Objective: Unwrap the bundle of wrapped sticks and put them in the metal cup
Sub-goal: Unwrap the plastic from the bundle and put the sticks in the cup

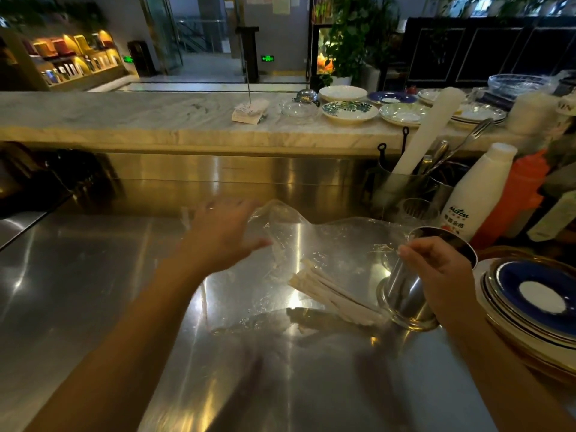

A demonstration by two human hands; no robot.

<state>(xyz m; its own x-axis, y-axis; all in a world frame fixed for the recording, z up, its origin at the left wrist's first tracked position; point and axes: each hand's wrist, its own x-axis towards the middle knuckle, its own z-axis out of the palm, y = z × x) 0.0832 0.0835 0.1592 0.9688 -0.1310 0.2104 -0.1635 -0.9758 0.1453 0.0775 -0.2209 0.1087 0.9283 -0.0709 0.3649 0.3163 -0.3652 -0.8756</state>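
Note:
A bundle of white paper-wrapped sticks (333,294) lies on the steel counter, partly under a sheet of clear plastic wrap (324,241) that spreads across the middle. My left hand (218,232) is blurred, fingers spread, touching the wrap's left edge. My right hand (442,275) grips the metal cup (408,300), which is tilted with its mouth up and to the right, its base next to the sticks' near ends. The cup's inside is hidden.
A stack of blue-and-white plates (536,300) sits at the right edge. Behind the cup stand a white bottle (477,198), an orange bottle (514,198) and a utensil holder (402,185) with a white roll. More dishes (349,112) line the marble ledge.

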